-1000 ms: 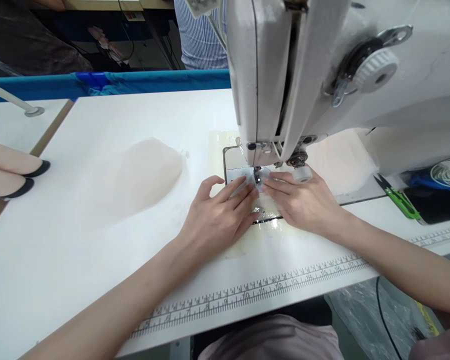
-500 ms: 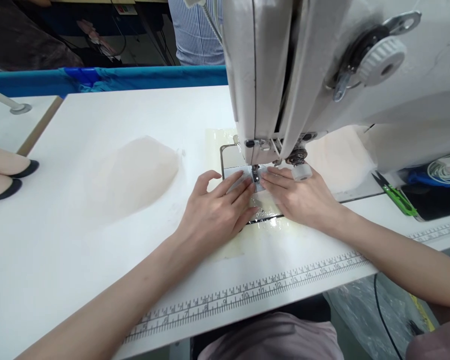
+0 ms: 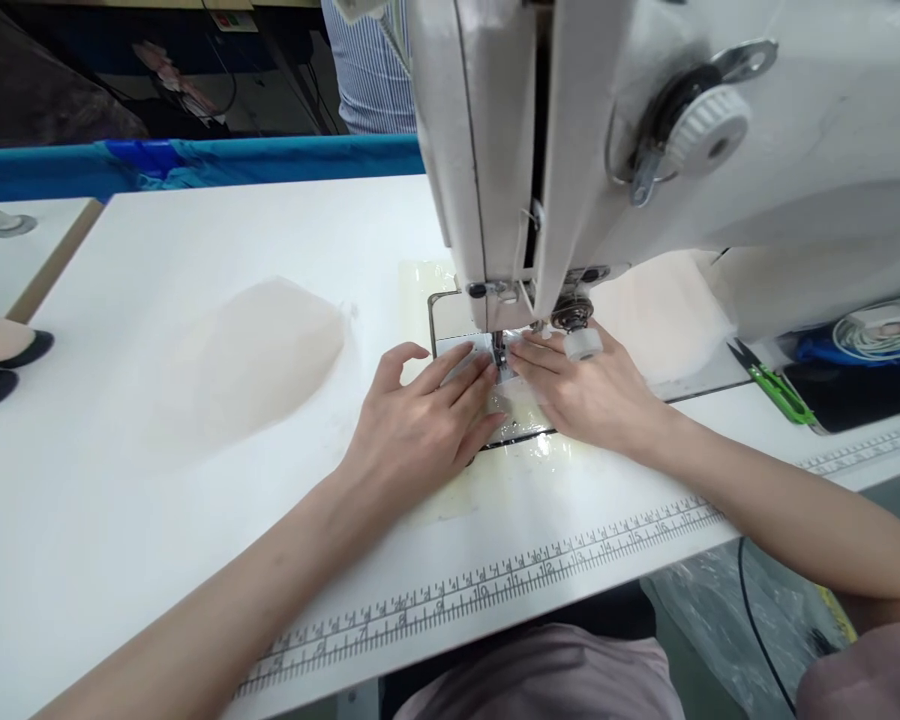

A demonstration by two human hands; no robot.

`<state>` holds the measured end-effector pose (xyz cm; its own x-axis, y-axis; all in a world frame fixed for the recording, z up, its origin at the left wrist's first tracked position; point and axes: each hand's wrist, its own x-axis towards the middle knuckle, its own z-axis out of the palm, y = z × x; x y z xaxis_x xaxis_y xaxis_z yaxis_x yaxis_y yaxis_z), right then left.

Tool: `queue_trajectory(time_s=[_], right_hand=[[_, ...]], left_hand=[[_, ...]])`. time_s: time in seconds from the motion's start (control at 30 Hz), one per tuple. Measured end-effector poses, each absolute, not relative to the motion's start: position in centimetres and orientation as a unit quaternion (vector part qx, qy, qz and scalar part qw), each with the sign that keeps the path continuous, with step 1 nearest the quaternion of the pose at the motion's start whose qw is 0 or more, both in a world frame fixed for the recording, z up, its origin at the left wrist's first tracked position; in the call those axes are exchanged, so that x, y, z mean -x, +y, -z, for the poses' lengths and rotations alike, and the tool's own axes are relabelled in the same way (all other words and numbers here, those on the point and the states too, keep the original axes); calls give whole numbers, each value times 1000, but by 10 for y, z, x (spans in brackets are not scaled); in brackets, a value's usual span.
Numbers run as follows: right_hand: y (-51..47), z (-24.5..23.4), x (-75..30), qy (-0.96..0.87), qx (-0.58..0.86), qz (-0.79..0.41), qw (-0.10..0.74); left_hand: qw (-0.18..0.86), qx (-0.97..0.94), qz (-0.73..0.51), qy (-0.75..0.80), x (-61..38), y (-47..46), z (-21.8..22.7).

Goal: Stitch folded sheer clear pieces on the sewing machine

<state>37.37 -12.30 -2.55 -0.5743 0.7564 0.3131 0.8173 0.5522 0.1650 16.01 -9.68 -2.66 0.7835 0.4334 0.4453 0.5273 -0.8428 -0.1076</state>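
My left hand [image 3: 427, 415] lies palm down with fingers outstretched, pressing on a small piece of thin, sheer fabric [image 3: 457, 365] to the left of the presser foot [image 3: 499, 348]. On the other side of the foot, my right hand [image 3: 589, 385] rests flat with its fingertips on the same fabric; the machine's white knob partly covers its fingers. Much of the fabric is hidden under both hands. The sewing machine [image 3: 487, 150] stands over them, and its metal needle plate [image 3: 521, 418] shows below the fingers.
Sheer, pale fabric pieces [image 3: 270, 350] lie to the left, and more pale fabric [image 3: 656, 320] sits under the machine arm. At right are green thread snips [image 3: 776, 385] on a dark phone [image 3: 862, 385] and a coiled white cable [image 3: 889, 330]. A printed ruler [image 3: 480, 592] follows the front edge.
The whole view has shifted a little, so the machine and table appear farther left. Both hands keep nearly the same place beside the presser foot, fingers still flat on the fabric.
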Motion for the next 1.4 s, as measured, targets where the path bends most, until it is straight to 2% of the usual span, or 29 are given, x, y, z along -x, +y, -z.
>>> queue_trajectory(time_s=[0.27, 0.47, 0.67, 0.83, 1.03, 1.13, 1.23, 1.4], right_hand=[[-119, 19, -378, -860, 480, 93, 147], [-119, 12, -379, -857, 482, 133, 122], [-122, 9, -383, -854, 479, 190, 76], [-128, 6, -384, -866, 465, 161, 93], [-139, 1, -378, -889, 427, 124, 109], [-146, 4, -370, -900, 405, 113, 117], [-152, 9, -361, -909, 385, 95, 125], [-154, 13, -357, -908, 388, 81, 134]], left_hand=[[137, 933, 211, -256, -160, -97, 26], [192, 895, 206, -347, -154, -103, 18], [119, 950, 190, -219, -159, -110, 14], [223, 880, 179, -379, -143, -100, 6], [60, 925, 179, -330, -154, -112, 11], [99, 901, 162, -390, -154, -105, 18], [129, 892, 208, -381, -150, -96, 17], [26, 936, 217, -275, -160, -99, 19]])
